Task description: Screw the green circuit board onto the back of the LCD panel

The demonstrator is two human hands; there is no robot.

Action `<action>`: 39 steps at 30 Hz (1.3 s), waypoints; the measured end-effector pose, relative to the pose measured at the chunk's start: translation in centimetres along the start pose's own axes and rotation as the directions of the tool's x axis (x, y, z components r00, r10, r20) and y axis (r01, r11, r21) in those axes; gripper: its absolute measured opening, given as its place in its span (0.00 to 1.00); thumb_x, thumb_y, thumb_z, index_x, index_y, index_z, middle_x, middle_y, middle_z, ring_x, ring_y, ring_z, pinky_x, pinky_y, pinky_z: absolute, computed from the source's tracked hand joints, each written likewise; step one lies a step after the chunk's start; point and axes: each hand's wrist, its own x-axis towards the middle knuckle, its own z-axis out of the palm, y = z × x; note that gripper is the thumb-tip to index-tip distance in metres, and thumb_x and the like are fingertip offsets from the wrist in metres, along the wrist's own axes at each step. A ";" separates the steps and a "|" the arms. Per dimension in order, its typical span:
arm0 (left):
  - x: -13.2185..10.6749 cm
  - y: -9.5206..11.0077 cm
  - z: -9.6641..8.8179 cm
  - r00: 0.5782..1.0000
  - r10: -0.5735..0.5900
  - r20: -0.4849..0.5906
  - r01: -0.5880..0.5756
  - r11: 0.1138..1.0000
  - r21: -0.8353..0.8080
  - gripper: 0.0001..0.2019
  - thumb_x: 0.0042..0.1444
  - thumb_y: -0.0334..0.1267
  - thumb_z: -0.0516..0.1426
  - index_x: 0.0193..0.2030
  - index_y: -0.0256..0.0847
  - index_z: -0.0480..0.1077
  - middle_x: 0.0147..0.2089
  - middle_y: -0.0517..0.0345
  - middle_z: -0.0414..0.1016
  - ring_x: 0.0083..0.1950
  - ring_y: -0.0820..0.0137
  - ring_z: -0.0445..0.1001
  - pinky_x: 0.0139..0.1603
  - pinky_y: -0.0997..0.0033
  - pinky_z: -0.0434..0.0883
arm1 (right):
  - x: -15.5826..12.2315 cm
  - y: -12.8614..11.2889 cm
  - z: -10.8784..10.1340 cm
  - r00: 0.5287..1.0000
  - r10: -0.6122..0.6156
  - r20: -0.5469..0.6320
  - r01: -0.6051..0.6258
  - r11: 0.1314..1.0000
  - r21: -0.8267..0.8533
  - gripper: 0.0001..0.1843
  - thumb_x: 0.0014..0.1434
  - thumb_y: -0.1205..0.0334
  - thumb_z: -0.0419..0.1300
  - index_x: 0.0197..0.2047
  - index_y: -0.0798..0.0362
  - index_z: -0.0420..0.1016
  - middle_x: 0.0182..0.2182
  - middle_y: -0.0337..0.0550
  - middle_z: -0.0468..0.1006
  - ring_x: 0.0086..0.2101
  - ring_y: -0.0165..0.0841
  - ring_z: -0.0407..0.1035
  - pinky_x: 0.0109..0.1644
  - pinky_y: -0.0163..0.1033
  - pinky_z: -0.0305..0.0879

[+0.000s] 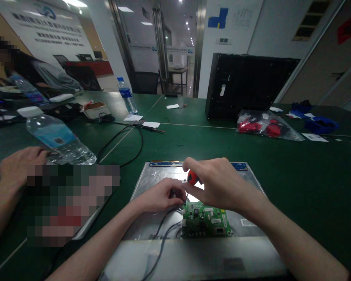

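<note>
The right hand [215, 181] is closed around a red-and-black screwdriver handle [193, 177], whose thin shaft points down to the far left corner of a green rectangular circuit board [204, 220]. The left hand [168, 195] is just beside that corner, its fingers curled and its thumb drawn in near the shaft; whether it pinches anything cannot be told.

The circuit board lies flat on a silver metal panel [155, 175], close to a whitish band [193, 257] along the panel's near side. Grey and black cables [163, 244] run from the board's left side. A narrow blue circuit strip [166, 164] follows the panel's far edge, partly hidden behind the right hand.

The panel rests on a green table [178, 144]. Left of it, another person's hand [23, 164] is near a clear plastic bottle with a white cap and pale blue label [60, 136], which leans. A black cable [142, 142] loops beyond the left hand. Farther off stand a blue-capped clear bottle [125, 95] and a large black screen housing [248, 86], with a transparent bag of red items [269, 127] just before it.
</note>
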 end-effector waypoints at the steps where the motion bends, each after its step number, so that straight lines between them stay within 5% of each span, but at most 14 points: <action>1: 0.0 0.0 0.0 1.000 0.006 0.007 -0.006 1.000 -0.003 0.03 0.52 0.34 0.60 0.32 0.36 0.74 0.30 0.58 0.74 0.33 0.68 0.70 0.34 0.73 0.66 | 0.0 0.0 0.0 1.000 0.003 0.003 -0.003 1.000 -0.004 0.10 0.61 0.56 0.55 0.41 0.53 0.66 0.31 0.39 0.78 0.28 0.30 0.67 0.28 0.36 0.47; 9: 0.0 -0.2 0.0 1.000 -0.026 -0.013 0.026 1.000 0.004 0.04 0.51 0.34 0.61 0.34 0.37 0.73 0.31 0.58 0.74 0.34 0.68 0.70 0.35 0.72 0.66 | -0.4 0.2 -0.5 1.000 -0.020 0.004 0.019 0.997 0.074 0.07 0.57 0.64 0.55 0.41 0.53 0.65 0.31 0.39 0.75 0.28 0.28 0.65 0.29 0.35 0.48; 19: 0.0 0.2 -0.1 0.999 -0.052 -0.014 0.052 0.998 -0.018 0.02 0.51 0.31 0.58 0.33 0.36 0.72 0.29 0.60 0.72 0.30 0.71 0.69 0.32 0.74 0.65 | -0.6 1.4 -1.5 0.992 0.066 -0.105 -0.066 0.998 0.002 0.09 0.57 0.61 0.57 0.41 0.53 0.65 0.27 0.36 0.73 0.25 0.27 0.62 0.28 0.34 0.48; 23: 0.1 0.0 -0.1 0.991 -0.015 -0.134 0.022 0.999 0.049 0.03 0.55 0.33 0.57 0.33 0.36 0.72 0.30 0.58 0.73 0.31 0.71 0.69 0.32 0.73 0.65 | -0.9 2.0 -1.7 0.988 0.120 -0.095 -0.128 0.988 -0.085 0.10 0.57 0.56 0.59 0.39 0.53 0.66 0.24 0.36 0.72 0.23 0.28 0.61 0.27 0.34 0.48; 29: 0.7 -0.2 -0.1 0.925 0.061 -0.375 0.041 0.966 0.257 0.06 0.56 0.29 0.56 0.39 0.38 0.73 0.39 0.54 0.76 0.41 0.65 0.72 0.44 0.66 0.67 | -1.1 2.9 -1.9 0.985 0.130 -0.114 -0.142 0.984 -0.108 0.12 0.58 0.53 0.60 0.38 0.52 0.67 0.24 0.37 0.74 0.23 0.30 0.64 0.26 0.34 0.50; 39: 1.3 -1.0 0.5 0.943 0.122 -0.309 0.018 0.909 0.416 0.07 0.59 0.29 0.55 0.38 0.38 0.75 0.38 0.52 0.74 0.41 0.65 0.71 0.42 0.69 0.67 | -0.9 3.1 -1.8 0.984 0.123 -0.126 -0.137 0.985 -0.108 0.13 0.57 0.52 0.61 0.38 0.51 0.68 0.24 0.37 0.74 0.24 0.32 0.67 0.27 0.35 0.53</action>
